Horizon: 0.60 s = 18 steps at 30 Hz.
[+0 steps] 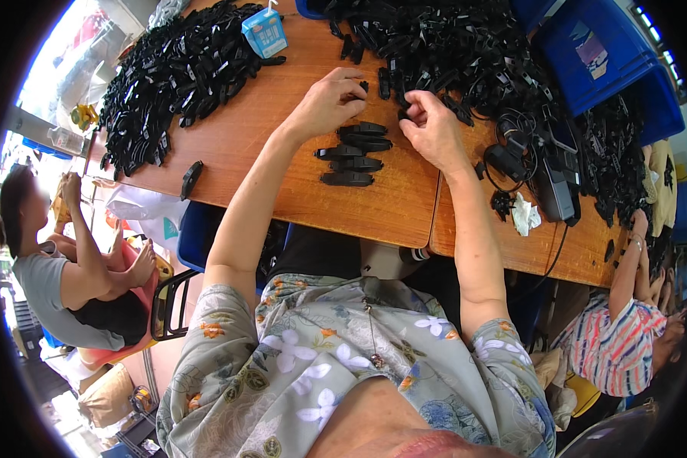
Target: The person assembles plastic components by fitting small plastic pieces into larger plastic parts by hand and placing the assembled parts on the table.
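Observation:
My left hand (330,105) is above the wooden table, fingers curled together with a small black plastic piece (364,86) at their tips. To its right, my right hand (433,131) has thumb and forefinger closed on another dark piece, mostly hidden by the fingers. Between my forearms lies a short column of several long black plastic parts (349,179), set crosswise close together. One more black part (384,83) rests just beyond my right fingers, at the edge of a large heap (450,46) of similar parts.
A second heap (179,76) covers the far left, with a blue drink carton (266,34) beside it. Right of my arm are a corded black device (555,187) and crumpled tissue (525,215). Blue bins (595,53) stand far right. People sit left (76,282) and right (618,343).

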Motion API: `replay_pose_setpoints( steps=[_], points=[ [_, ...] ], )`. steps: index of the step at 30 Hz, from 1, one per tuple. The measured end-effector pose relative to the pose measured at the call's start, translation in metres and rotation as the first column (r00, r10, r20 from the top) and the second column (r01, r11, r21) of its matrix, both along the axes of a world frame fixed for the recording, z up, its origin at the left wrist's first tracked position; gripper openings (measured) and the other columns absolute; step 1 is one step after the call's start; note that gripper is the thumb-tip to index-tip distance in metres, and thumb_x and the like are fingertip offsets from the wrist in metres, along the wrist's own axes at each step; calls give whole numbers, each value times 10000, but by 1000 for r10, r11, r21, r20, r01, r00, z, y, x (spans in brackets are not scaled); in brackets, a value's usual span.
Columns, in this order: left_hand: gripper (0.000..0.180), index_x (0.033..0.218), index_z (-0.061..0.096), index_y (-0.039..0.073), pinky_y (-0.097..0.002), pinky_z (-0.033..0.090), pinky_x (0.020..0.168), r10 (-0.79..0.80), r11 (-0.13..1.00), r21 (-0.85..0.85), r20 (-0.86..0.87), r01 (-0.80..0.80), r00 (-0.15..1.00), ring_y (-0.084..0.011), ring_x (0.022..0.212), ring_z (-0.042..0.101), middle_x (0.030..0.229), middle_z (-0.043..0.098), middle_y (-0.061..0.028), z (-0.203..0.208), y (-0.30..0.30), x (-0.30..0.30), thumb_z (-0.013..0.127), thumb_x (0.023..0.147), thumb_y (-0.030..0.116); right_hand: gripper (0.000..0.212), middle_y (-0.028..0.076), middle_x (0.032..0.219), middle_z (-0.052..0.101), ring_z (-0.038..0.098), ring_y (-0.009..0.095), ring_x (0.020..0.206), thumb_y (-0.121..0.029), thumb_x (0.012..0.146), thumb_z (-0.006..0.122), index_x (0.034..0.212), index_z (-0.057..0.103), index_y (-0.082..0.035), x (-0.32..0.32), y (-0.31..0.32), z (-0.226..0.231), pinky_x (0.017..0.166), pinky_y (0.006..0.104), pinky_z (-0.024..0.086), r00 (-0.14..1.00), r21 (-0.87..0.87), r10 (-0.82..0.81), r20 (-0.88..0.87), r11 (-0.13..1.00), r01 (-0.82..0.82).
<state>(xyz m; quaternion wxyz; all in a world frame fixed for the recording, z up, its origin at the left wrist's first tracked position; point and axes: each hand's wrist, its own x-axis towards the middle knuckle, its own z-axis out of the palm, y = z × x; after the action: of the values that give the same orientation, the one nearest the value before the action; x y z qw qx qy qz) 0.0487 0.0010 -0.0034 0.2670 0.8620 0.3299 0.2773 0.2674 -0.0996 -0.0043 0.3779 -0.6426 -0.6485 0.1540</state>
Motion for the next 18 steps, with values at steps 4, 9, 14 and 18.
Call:
replay_pose_setpoints(
  steps=[4,9,14,18],
  points=[
    [380,1233,711,36,-401,569,987,126,987,93,60,-131,990,-329,1118,683,1412,592,-171,-12,-8,-5,793,874,130,273,90,986,673,678,220,830,-4,890,688,1157,730,-48,-13,2,-5,768,333,564,952,107,156,-264,985,-132],
    [448,1281,704,56,-393,575,979,226,973,-81,127,-217,966,-284,1125,691,1317,662,-155,-11,-15,-8,807,845,68,177,107,1021,686,689,262,916,16,865,681,1026,731,-39,9,5,-17,790,358,566,993,133,100,69,985,-108],
    [425,1267,723,63,-382,579,971,326,936,-151,37,-318,945,-271,1105,714,1149,753,-143,-7,-15,-14,794,849,45,127,104,1062,694,692,288,977,-25,874,680,989,730,-43,1,-1,0,845,402,564,985,97,53,166,993,-70],
    [357,1213,753,46,-365,580,959,273,949,-183,67,-257,960,-252,1045,734,1124,771,-142,-5,-15,-9,797,859,62,193,84,1104,695,676,288,1063,-85,896,704,1081,755,-57,3,-2,-8,907,423,554,951,170,140,274,967,-192]
  ],
)
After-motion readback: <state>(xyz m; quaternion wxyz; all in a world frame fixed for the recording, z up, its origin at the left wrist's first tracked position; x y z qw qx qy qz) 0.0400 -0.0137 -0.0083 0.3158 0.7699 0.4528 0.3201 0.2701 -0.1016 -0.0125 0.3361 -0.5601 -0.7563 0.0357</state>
